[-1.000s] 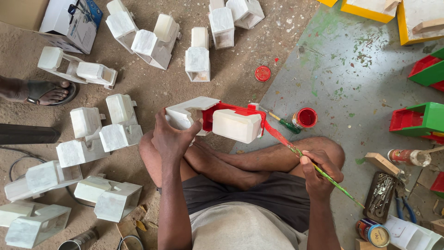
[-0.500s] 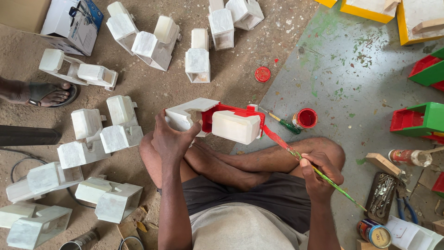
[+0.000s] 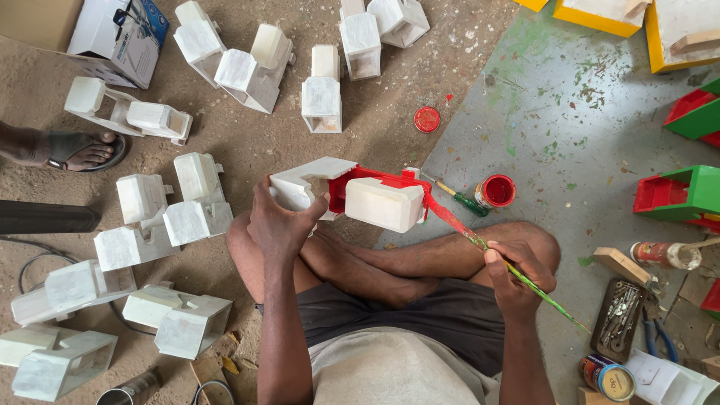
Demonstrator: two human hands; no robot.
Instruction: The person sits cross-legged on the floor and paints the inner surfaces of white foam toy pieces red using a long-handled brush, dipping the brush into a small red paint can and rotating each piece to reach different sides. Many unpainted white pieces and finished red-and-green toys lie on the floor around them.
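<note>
Our brush [image 3: 480, 241] has barely shifted, right hand [image 3: 517, 274] pinching it, left hand [image 3: 279, 223] gripping the half-red white block [image 3: 352, 195] at 12 o'clock.

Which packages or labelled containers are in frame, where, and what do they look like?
Product box: top left on the dirt floor, rectangular, white and blue with a printed picture.
Cardboard box: top-left corner, plain brown, partly cut off.
Labelled tin: bottom right, round, pale lid, multicoloured label.
Paper-wrapped can: right edge, lying on its side, red and white.

sandy dirt floor [image 3: 420, 67], paint-spattered grey mat [image 3: 600, 135]
</note>
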